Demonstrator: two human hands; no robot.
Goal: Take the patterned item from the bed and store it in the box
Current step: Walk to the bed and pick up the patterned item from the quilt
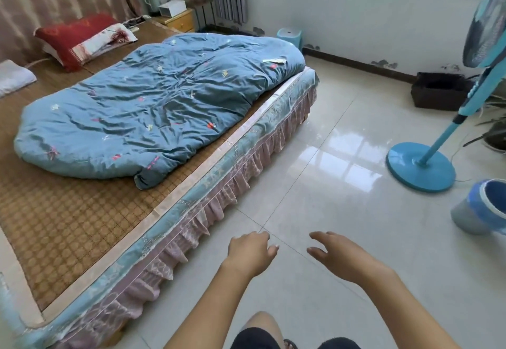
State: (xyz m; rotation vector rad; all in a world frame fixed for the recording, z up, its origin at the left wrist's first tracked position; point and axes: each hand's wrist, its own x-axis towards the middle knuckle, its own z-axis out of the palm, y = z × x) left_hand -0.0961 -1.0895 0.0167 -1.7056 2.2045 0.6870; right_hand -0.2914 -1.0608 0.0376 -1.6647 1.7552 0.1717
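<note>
A blue quilt (pixel 153 107) with small pink and white embroidered figures lies spread across the bed (pixel 82 228), which has a brown woven mat and a pink frilled skirt. A dark open box (pixel 438 91) stands on the floor by the far wall at the right. My left hand (pixel 250 251) hovers over the tiled floor beside the bed's edge, fingers loosely curled and empty. My right hand (pixel 339 255) is just right of it, fingers spread, holding nothing. Both hands are well short of the quilt.
A red pillow (pixel 74 36) and a white pillow (pixel 15 77) lie at the head of the bed. A blue standing fan (pixel 421 167) is on the floor at the right, with a blue-lined bin (pixel 482 209) near it. A wooden nightstand (pixel 178 19) and a blue stool (pixel 289 36) stand at the back.
</note>
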